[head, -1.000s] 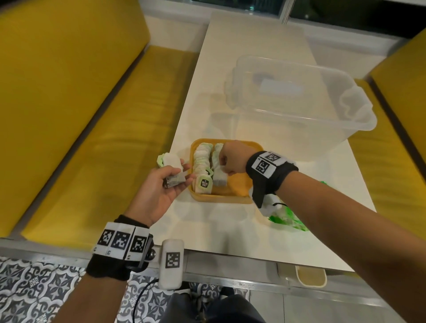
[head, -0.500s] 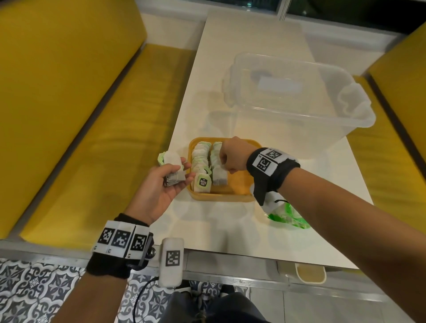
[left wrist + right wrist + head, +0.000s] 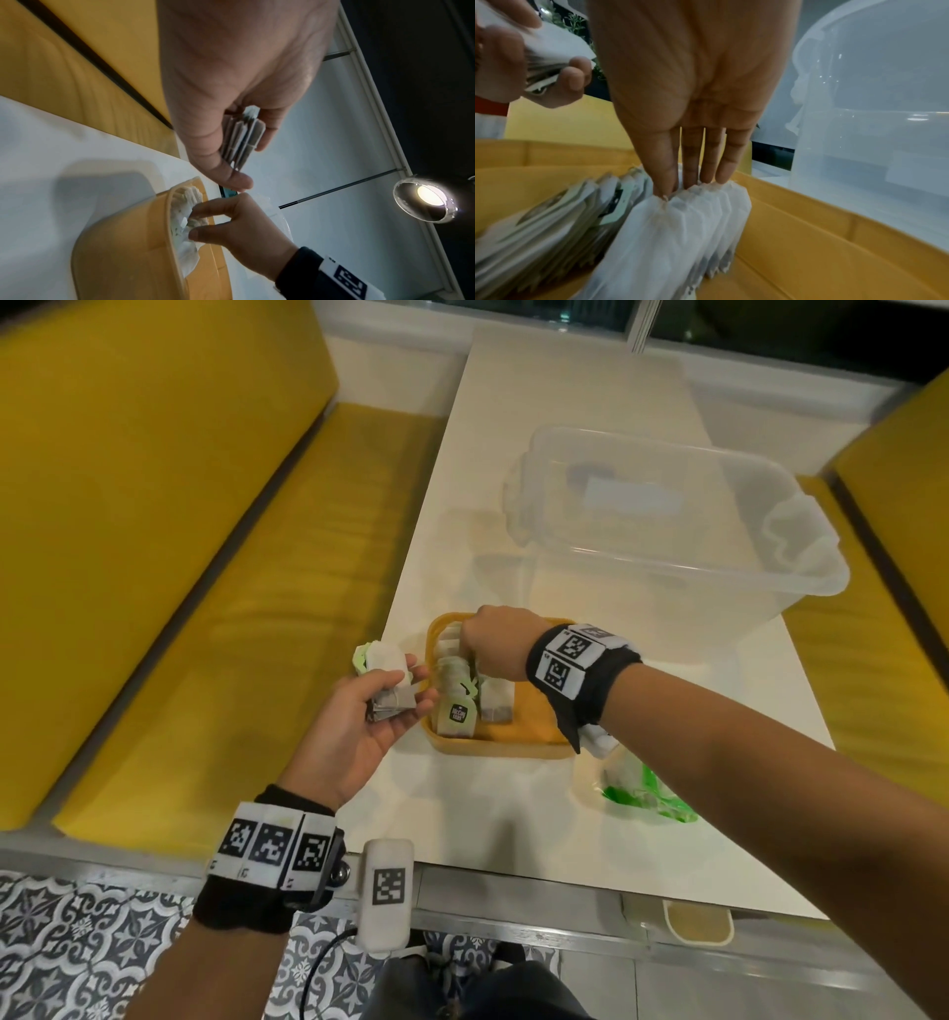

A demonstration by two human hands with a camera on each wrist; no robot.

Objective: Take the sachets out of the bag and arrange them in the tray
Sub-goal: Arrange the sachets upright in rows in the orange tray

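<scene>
A yellow tray [image 3: 529, 726] near the table's front edge holds two rows of upright white sachets [image 3: 495, 703]. My right hand [image 3: 464, 654] reaches down into the tray. Its straight fingers [image 3: 690, 178] stand behind the tops of the right row [image 3: 693, 223], and the thumb [image 3: 197, 234] meets them from the other side, pinching sachet tops. My left hand [image 3: 405, 690] hovers just left of the tray and grips a small stack of sachets [image 3: 244, 140]. The clear and green bag [image 3: 642, 788] lies crumpled on the table, partly under my right forearm.
A large clear plastic box [image 3: 667, 557] stands just behind the tray. Yellow benches [image 3: 154, 557] flank the white table [image 3: 488, 814]. A white tagged device [image 3: 385, 891] hangs at the table's front edge, and a small cream container [image 3: 698, 924] sits below that edge.
My right hand has shifted a little towards the tray's far left, deeper among the sachets. The left hand keeps its stack in the same place.
</scene>
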